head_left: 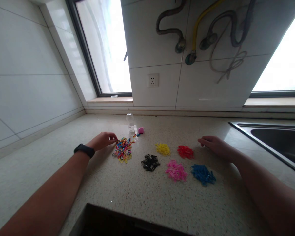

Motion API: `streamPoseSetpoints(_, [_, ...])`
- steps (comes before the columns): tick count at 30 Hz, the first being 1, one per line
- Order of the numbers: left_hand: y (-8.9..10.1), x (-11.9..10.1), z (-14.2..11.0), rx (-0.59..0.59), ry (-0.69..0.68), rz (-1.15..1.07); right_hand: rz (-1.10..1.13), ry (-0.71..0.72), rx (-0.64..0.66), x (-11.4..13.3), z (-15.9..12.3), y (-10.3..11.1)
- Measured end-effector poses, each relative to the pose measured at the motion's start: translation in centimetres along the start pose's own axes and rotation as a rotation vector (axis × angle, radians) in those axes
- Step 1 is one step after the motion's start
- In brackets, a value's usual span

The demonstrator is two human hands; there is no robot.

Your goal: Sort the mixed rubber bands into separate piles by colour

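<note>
My left hand (107,139), with a dark watch on its wrist, is at the upper left edge of a mixed pile of small coloured rubber bands (123,149). Its fingertips pinch a dark rubber band (118,141) there. My right hand (210,144) rests on the counter with fingers curled together, and nothing shows in it. Nearest to it is a pile of red rubber bands (185,152). Around the middle lie separate piles of yellow bands (163,149), black bands (150,162), pink bands (176,170) and blue bands (203,174).
Behind the mixed pile stands a small clear bottle (130,123), beside a pink object (141,130). A metal sink (258,125) is set in the speckled counter (118,186) at right. A dark opening (118,219) lies at the front edge. Pipes and a socket (153,80) are on the wall.
</note>
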State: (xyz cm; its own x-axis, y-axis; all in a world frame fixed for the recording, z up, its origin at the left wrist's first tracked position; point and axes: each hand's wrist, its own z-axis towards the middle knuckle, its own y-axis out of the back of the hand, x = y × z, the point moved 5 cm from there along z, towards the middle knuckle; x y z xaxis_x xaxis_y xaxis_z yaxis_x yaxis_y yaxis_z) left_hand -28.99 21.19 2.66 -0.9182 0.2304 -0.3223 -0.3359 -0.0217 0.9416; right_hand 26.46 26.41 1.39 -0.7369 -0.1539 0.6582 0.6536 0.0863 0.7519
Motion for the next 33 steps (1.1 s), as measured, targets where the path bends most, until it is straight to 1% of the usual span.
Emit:
streamPoseSetpoints(3, [0.1,0.0,0.1,-0.002,-0.012,-0.003,-0.01,0.009,0.001,0.1,0.0,0.0])
streamPoseSetpoints(11, [1.2,-0.6,0.3,-0.074,-0.042,-0.075,-0.027,0.01,0.009,0.4,-0.1,0.0])
streamPoseSetpoints(18, [1.1,-1.1,0.5,-0.089,-0.056,-0.155,-0.012,-0.015,0.014,0.8,-0.4,0.1])
streamPoseSetpoints(22, [1.5,-1.9,0.5,-0.117,-0.069,-0.208,-0.043,-0.001,0.018,0.6,-0.2,0.0])
streamPoseSetpoints(25, [2.2,-3.2,0.4,-0.138,-0.094,-0.267,-0.038,0.02,0.019,0.5,0.0,0.0])
streamPoseSetpoints(27, [2.5,-4.4,0.5,-0.146,-0.115,-0.327,-0.04,0.015,0.017,0.4,0.0,0.0])
streamPoseSetpoints(30, [2.8,-6.8,0.5,-0.142,-0.146,-0.455,-0.038,0.011,0.017,0.3,0.0,0.0])
streamPoseSetpoints(33, [3.0,-9.7,0.3,-0.118,-0.174,-0.603,-0.034,0.015,0.011,0.4,-0.1,0.0])
